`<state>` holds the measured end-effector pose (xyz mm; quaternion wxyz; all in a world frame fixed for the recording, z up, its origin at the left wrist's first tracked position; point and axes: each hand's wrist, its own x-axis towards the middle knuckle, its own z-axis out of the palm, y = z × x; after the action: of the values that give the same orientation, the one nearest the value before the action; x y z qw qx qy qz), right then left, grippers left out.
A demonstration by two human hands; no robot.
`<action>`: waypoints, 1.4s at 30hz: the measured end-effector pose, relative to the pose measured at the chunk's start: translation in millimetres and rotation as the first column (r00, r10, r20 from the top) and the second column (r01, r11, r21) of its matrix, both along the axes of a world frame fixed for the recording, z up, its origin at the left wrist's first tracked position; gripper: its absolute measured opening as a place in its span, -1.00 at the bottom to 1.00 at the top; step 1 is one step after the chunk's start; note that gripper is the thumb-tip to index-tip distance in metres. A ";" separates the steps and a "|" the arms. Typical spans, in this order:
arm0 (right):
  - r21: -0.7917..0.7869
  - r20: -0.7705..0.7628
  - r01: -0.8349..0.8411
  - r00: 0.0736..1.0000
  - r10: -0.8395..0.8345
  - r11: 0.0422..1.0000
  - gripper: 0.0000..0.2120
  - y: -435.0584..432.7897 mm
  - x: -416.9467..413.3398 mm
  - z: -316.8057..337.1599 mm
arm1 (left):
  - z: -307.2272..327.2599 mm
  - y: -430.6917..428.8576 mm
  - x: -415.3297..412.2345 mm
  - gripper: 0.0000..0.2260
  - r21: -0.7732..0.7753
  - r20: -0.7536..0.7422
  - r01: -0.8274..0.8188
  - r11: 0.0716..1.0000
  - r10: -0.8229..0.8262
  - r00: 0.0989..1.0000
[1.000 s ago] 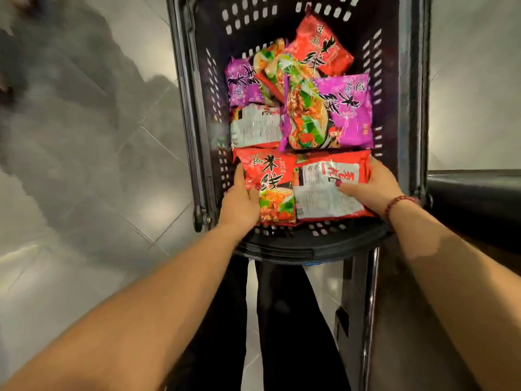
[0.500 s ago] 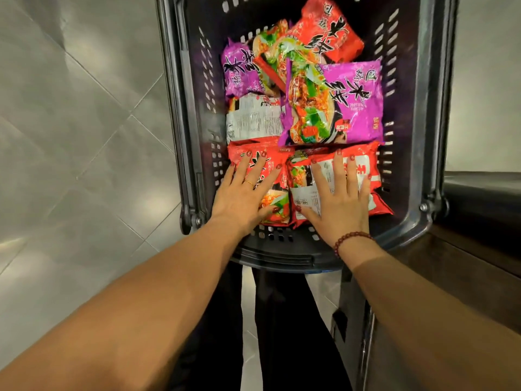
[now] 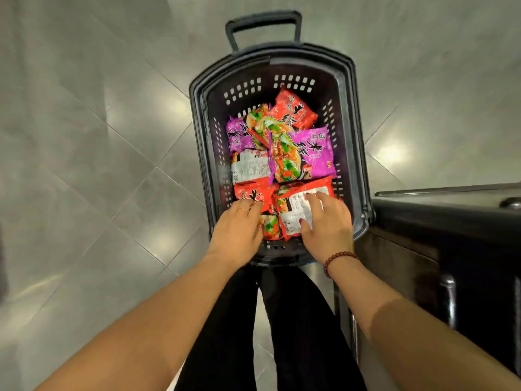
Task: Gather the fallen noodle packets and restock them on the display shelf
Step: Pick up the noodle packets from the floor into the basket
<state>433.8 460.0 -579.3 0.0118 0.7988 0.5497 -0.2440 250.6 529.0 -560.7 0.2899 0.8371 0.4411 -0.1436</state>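
A dark plastic basket (image 3: pixel 355 142) stands on the floor, with several noodle packets lying in it. At its near end lie a red packet (image 3: pixel 253 193) and, to the right, a red packet turned label-side up (image 3: pixel 294 206). My left hand (image 3: pixel 236 232) rests on the first, fingers bent, tips touching the wrapper. Spread over the label-side packet is my right hand (image 3: pixel 328 228), thumb and fingers lying on top. Further in are a large purple packet (image 3: pixel 310 153), a smaller purple one (image 3: pixel 236 134), a packet showing its white back (image 3: pixel 248 167) and a red one (image 3: pixel 293 111).
The basket's pull handle (image 3: pixel 263 22) sticks up at its far end. A dark counter or cabinet (image 3: pixel 451 221) stands close against the basket's right side. Grey floor tiles (image 3: pixel 112 165) spread to the left and beyond. My legs in black trousers (image 3: pixel 282 334) are below the basket.
The view has pulled back, so the whole basket and its handle show. Both hands slid toward the near end of the two red packets, and their fingers went from flat to bent.
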 end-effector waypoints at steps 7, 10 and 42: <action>0.086 -0.035 0.073 0.997 -0.070 0.994 -0.57 -16.0 -7.5 134.2 | 129.8 25.8 1.4 -0.62 0.167 0.139 0.131 0.977 -0.155 0.978; 0.117 0.002 0.120 0.993 -0.121 0.986 -0.60 -23.9 -15.1 174.9 | 168.3 32.9 1.7 -0.62 0.225 0.187 0.223 0.948 -0.267 0.945; 0.336 0.116 0.908 -0.303 -0.946 -0.250 -0.48 -354.0 -415.1 355.1 | 332.7 -267.3 -74.2 -0.56 0.499 0.272 0.803 -0.326 -0.821 -0.502</action>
<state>18.7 105.9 -224.2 -0.1348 0.9457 -0.2954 0.0148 176.3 261.7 -228.1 0.1461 0.8236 -0.5456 -0.0520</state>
